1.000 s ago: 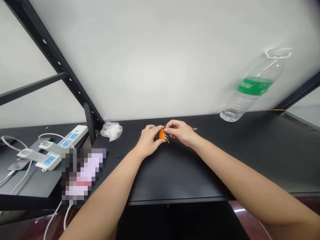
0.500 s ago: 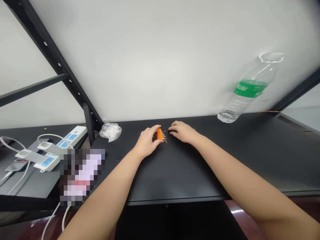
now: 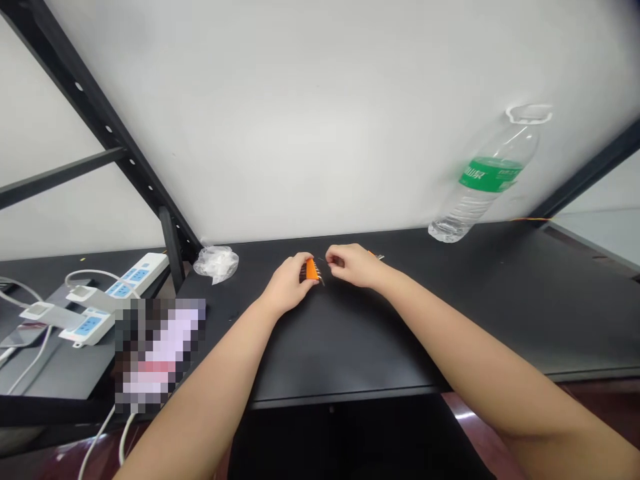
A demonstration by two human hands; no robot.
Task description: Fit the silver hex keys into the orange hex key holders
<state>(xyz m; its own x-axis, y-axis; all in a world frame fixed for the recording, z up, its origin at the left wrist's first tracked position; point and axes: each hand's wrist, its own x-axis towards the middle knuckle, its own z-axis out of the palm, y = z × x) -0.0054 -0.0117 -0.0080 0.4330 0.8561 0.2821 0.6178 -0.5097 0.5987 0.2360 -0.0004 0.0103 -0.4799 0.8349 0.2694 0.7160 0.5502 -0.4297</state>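
Observation:
Between the thumb and fingers of my left hand [image 3: 290, 281] is an orange hex key holder [image 3: 313, 269], held just over the black tabletop. Several metal hex keys stick out of its right side, and my fingers cover part of it. A short way to the right, my right hand [image 3: 355, 265] is closed in a pinch. From its fingertips a thin hex key [image 3: 321, 259] points left toward the holder, mostly hidden by the fingers. Behind the right hand lies a small orange and silver object [image 3: 379, 255], partly covered.
A crumpled clear plastic bag [image 3: 217, 264] lies at the back left. A large water bottle [image 3: 483, 175] with a green label stands near the wall at right. Power strips [image 3: 139, 275], white cables and a phone [image 3: 23, 335] occupy the left surface, beyond a black metal post [image 3: 173, 247].
My right hand has turned and its fingers are curled more tightly. The orange and silver object behind it has come into view. The whole view has shifted slightly.

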